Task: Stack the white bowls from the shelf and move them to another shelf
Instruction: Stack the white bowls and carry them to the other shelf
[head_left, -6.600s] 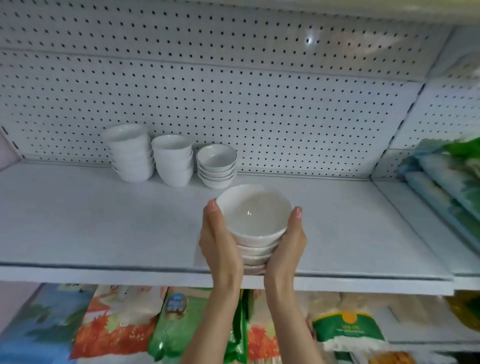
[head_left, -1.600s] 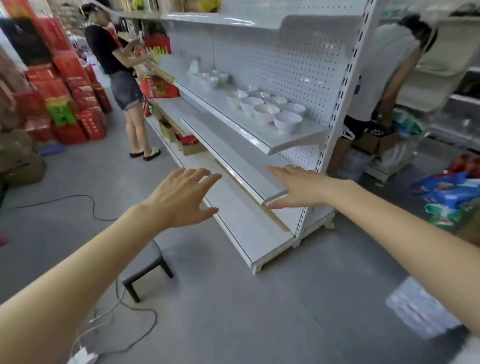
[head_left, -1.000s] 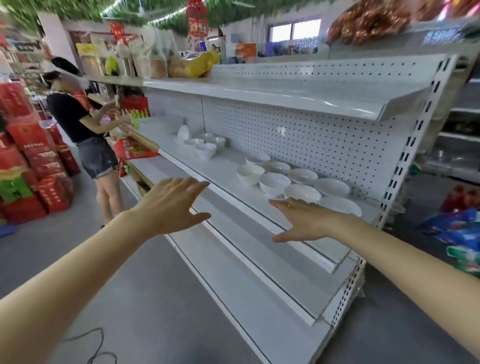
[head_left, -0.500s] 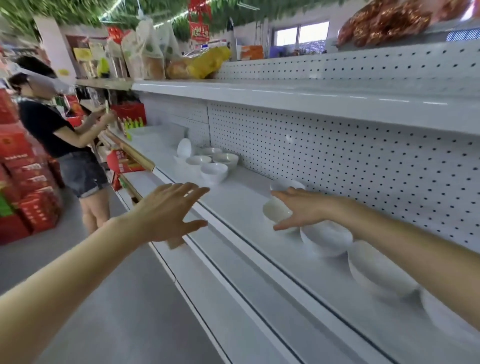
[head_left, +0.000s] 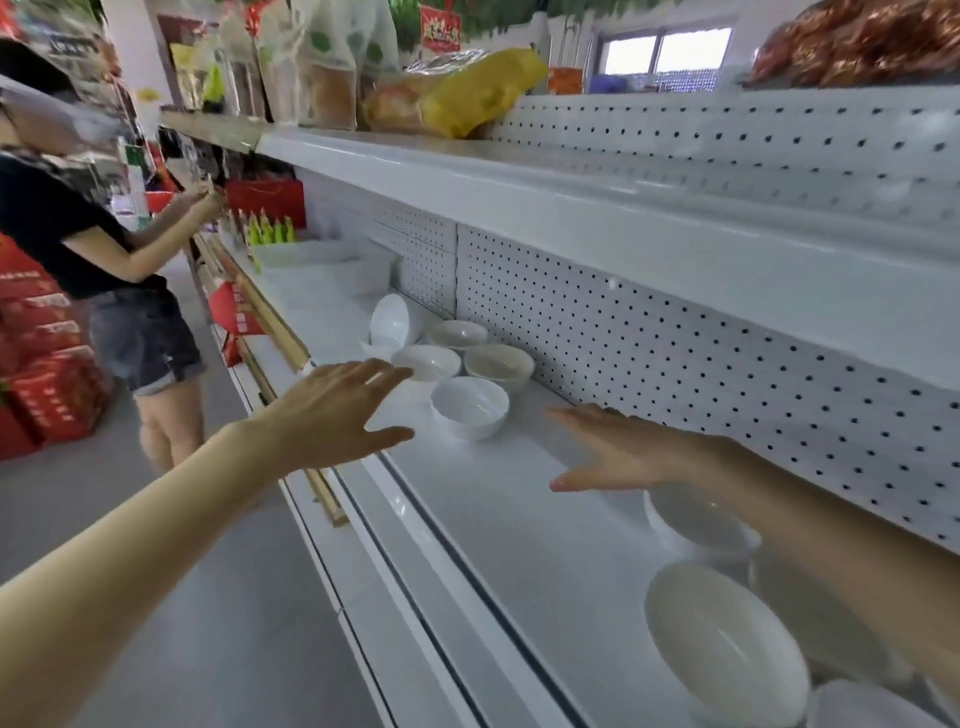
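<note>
Both hands are out over the white shelf (head_left: 519, 530) and neither one's holding anything. The left hand (head_left: 332, 415) hangs above the shelf's front edge, fingers straight and a bit spread, thumb sticking out to the side, all pointing at the far bowls (head_left: 469, 408). One fingertip overlaps a bowl in that bunch, but I can't tell if it's actually touching. The right hand (head_left: 623, 452) is further right, palm down over the bare middle of the shelf, fingers straight and close together, thumb splayed wide. It isn't on any bowl.

The white bowls sit in two groups on this shelf. The far bowls are a little cluster of four standing upright near the pegboard (head_left: 675, 353), plus a tipped bowl (head_left: 389, 322) on its edge just behind them. The near bowls (head_left: 722, 639) are down at the right, well apart from the far ones, and the right forearm crosses above them, so part of that group is hidden. None are stacked as far as I can see.

Above is a top shelf (head_left: 571, 208) with a yellow bag (head_left: 478, 88) on it. Off to the far left another person (head_left: 78, 244) in a dark top and denim shorts is reaching toward the shelving, with red boxes (head_left: 47, 374) piled behind them.
</note>
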